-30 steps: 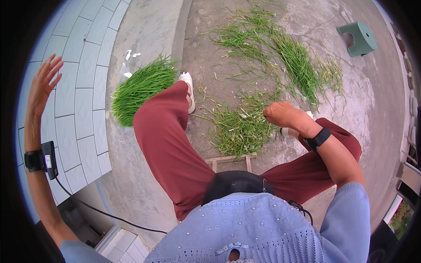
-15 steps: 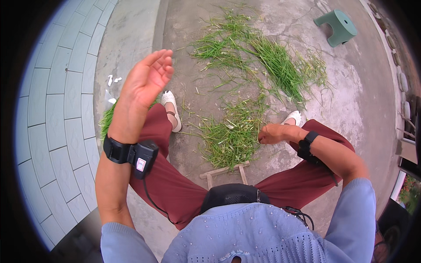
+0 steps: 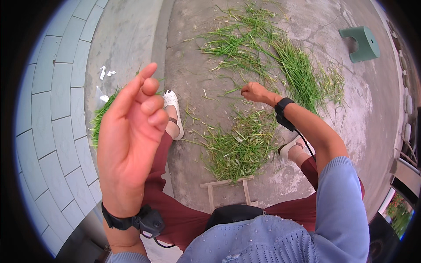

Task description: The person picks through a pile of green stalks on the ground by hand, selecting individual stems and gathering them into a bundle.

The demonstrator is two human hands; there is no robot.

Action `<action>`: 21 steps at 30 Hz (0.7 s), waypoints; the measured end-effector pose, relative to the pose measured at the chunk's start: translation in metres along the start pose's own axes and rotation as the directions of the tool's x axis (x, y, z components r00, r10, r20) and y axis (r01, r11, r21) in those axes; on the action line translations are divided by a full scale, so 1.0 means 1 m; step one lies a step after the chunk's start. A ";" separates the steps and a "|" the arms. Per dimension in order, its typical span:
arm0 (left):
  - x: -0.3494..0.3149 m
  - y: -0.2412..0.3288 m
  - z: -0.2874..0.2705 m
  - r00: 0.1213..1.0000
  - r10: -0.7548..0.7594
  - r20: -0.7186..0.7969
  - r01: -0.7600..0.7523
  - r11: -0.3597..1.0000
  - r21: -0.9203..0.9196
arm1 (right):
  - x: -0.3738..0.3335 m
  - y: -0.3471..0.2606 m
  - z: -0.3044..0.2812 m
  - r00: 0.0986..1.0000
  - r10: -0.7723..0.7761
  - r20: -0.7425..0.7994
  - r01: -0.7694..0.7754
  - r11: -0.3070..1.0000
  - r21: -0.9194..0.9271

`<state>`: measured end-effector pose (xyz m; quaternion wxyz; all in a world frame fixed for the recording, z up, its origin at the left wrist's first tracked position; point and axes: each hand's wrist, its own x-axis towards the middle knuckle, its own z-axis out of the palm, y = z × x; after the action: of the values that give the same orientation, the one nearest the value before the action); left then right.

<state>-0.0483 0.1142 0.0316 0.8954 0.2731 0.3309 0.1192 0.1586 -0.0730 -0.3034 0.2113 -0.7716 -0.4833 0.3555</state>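
My left hand [image 3: 131, 136] is raised at the left with its palm in view. Its fingers are loosely curled and apart, and I see nothing held in the palm. Thin green tips show beside its fingers. My right hand [image 3: 255, 93] is closed with pinched fingers, past a heap of green stalks and trimmings [image 3: 241, 142] between my feet. A green blade shows at its fingertips; whether it is held or lies on the ground behind, I cannot tell. Farther off lies a bundle of long green stalks [image 3: 300, 72], beside looser scattered stalks [image 3: 237, 46].
A small wooden stool frame [image 3: 226, 182] stands just before me, by the heap. A green plastic stool [image 3: 363, 44] is at the far right. More green stalks [image 3: 97, 125] lie behind my left hand, near a clear bag [image 3: 101, 96] and white scraps [image 3: 103, 72].
My right hand has moved away from the heap's right side, forward and left. The left hand looks larger and lower in view, with its fingers more curled. My view has shifted slightly.
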 end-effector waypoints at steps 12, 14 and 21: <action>-0.019 0.004 0.016 0.965 -0.003 -0.261 0.007 1.000 0.015 | 0.153 -0.008 0.046 0.932 -0.003 -0.363 -0.110 0.951 -0.290; -0.019 0.004 0.019 0.954 -0.005 -0.299 0.009 1.000 0.010 | 0.154 -0.007 0.050 0.942 -0.019 -0.335 -0.134 0.894 -0.427; -0.020 0.009 0.015 0.989 -0.032 -0.147 0.049 0.993 0.111 | 0.136 -0.030 -0.005 0.895 -0.077 -0.439 0.016 0.990 -0.141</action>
<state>-0.0539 0.1083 0.0566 0.8541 0.3075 0.4071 0.1014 0.1825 0.0620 -0.3266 0.2724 -0.8328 -0.4635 0.1320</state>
